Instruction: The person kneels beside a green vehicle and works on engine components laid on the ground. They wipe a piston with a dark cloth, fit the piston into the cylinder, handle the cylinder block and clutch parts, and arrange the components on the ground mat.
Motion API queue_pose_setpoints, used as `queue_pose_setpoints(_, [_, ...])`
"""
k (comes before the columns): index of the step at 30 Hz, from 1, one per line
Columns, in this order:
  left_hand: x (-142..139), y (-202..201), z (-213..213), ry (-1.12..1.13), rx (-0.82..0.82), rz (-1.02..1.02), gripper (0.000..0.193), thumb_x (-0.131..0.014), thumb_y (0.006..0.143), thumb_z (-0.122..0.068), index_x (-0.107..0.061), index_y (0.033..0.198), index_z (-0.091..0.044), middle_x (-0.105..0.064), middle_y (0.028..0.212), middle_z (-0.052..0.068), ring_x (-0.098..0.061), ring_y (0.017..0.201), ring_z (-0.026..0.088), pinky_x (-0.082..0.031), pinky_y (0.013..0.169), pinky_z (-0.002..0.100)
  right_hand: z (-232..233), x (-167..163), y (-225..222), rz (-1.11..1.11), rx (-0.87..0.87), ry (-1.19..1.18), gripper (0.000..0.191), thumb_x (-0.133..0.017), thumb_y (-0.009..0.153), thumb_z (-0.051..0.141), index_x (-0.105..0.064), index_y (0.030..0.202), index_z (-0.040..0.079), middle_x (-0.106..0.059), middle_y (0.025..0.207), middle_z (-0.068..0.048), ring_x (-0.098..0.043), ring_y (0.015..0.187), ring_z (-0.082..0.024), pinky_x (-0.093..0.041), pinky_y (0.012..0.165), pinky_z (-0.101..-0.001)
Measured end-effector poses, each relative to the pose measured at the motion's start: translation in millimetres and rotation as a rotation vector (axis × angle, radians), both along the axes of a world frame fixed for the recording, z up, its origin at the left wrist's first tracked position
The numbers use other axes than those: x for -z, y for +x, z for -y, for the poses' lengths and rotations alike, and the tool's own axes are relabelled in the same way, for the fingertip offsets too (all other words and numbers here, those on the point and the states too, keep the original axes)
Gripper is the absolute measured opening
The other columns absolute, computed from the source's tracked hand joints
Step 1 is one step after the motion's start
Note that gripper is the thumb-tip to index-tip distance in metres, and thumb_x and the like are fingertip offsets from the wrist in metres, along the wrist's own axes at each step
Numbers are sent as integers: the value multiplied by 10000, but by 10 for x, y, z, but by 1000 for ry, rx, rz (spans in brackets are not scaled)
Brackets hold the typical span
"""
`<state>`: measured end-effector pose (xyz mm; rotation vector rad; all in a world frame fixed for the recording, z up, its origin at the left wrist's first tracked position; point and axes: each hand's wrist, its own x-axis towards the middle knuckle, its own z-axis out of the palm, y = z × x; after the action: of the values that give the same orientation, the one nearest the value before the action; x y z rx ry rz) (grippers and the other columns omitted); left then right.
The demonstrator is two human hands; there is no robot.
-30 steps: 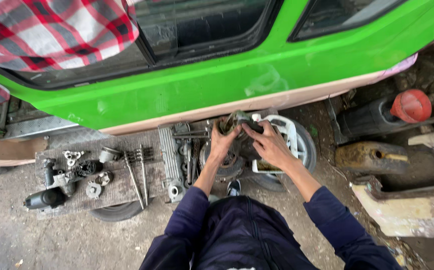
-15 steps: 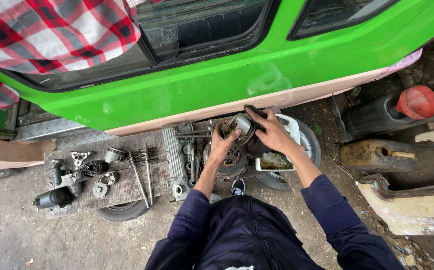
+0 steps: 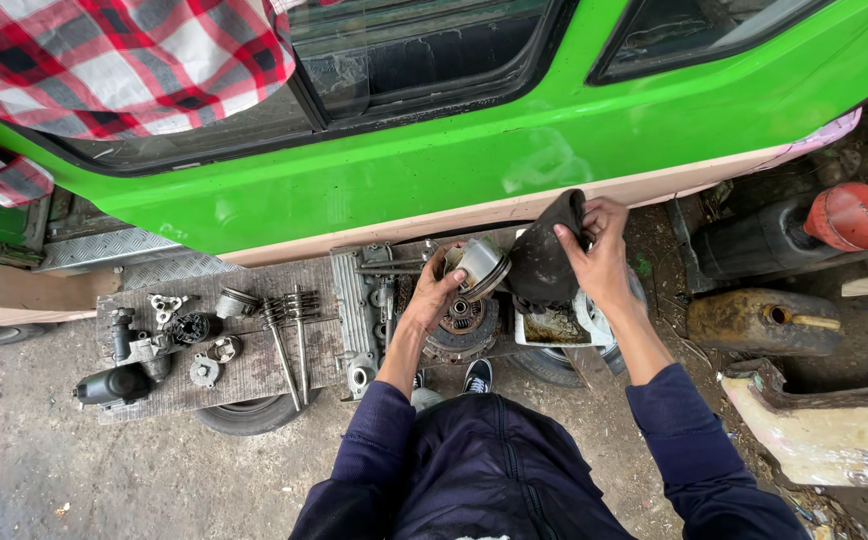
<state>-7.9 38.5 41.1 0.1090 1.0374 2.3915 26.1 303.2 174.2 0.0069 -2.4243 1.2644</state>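
Observation:
My left hand (image 3: pixel 436 292) grips a round metal piston-like part (image 3: pixel 481 264), held above a rusty clutch disc (image 3: pixel 462 328). My right hand (image 3: pixel 599 252) holds a dark, dirty rag (image 3: pixel 544 255) lifted next to that part, just over a white tray (image 3: pixel 554 328) of brown oily liquid. Both arms wear dark blue sleeves. All of this lies close under the green vehicle body (image 3: pixel 474 150).
A flat board (image 3: pixel 244 365) to the left carries small engine parts, two long shafts (image 3: pixel 289 340) and a black cylindrical unit (image 3: pixel 114 385), resting on a tyre (image 3: pixel 249 413). A black jerrycan with a red cap (image 3: pixel 849 215) and a rusty can (image 3: pixel 764 322) stand right. Red checked cloth (image 3: pixel 124 60) hangs above.
My right hand has lifted the dark rag up from the tray, to the right of the metal part. My left hand keeps holding the part, raised slightly.

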Motion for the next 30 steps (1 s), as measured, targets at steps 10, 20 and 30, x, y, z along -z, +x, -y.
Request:
queue_pose_setpoints(10, [-212, -18, 8, -113, 4, 32, 962, -908, 703, -344, -430, 1488, -60, -523, 1410, 144, -506, 1352, 268, -380, 1212, 372, -73, -255, -101, 410, 125, 88, 253, -738, 1021, 222, -632, 977, -3, -615, 679, -159, -482, 626, -161, -397, 585, -327])
queue_pose_setpoints(20, [-399, -149, -265, -169, 78, -35, 1094, -928, 616, -478, -424, 1493, -60, -530, 1382, 207, -550, 1304, 351, -483, 1144, 448, -28, -348, -246, 131, 69, 340, 241, -690, 1033, 269, -761, 1078, 43, -766, 1003, -139, -696, 800, -238, -533, 706, -377])
queue_pose_setpoints(30, [-176, -69, -300, -213, 58, 113, 1080, -893, 634, -473, -355, 1491, -95, -549, 1362, 195, -576, 1267, 355, -525, 1064, 469, -428, -156, -126, 619, 199, -983, 412, -595, 1007, 217, -563, 1364, 15, -654, 1308, -179, -694, 1130, -251, -575, 1002, -402])
